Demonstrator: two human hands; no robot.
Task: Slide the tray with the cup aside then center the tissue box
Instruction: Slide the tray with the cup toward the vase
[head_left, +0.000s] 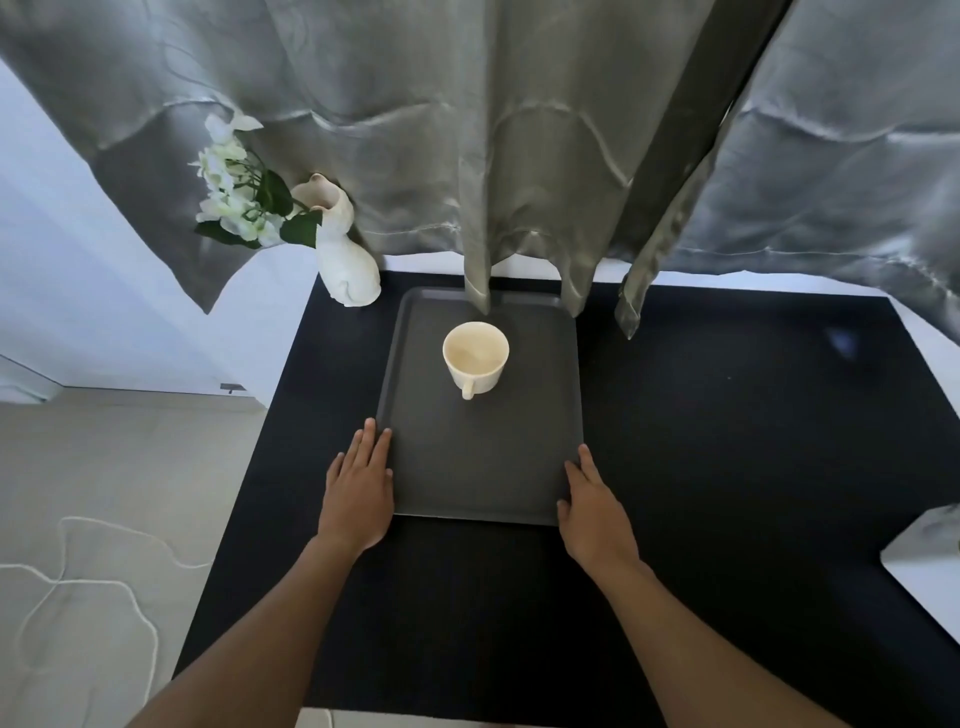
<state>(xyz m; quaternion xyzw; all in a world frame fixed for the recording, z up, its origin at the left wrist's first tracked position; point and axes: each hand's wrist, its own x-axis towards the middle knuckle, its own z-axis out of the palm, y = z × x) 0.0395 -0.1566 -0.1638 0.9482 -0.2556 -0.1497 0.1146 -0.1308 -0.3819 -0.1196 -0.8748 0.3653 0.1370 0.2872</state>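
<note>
A dark grey tray (467, 467) lies on the black table top, its far end under the curtain hems. A cream cup (475, 356) stands upright on the tray's far half, handle pointing toward me. My left hand (358, 483) lies flat against the tray's left rim near the front corner, thumb touching the rim. My right hand (592, 501) presses the right rim at the front right corner, thumb over the edge. A pale marbled box-like thing (924, 551), maybe the tissue box, is cut off at the right edge.
A white vase with white flowers (345, 254) stands at the table's back left corner, close to the tray. Grey curtains (519, 156) hang down onto the tray's far end. The table's left edge (249, 467) drops to the floor. Bare black table surface (727, 415) lies right of the tray.
</note>
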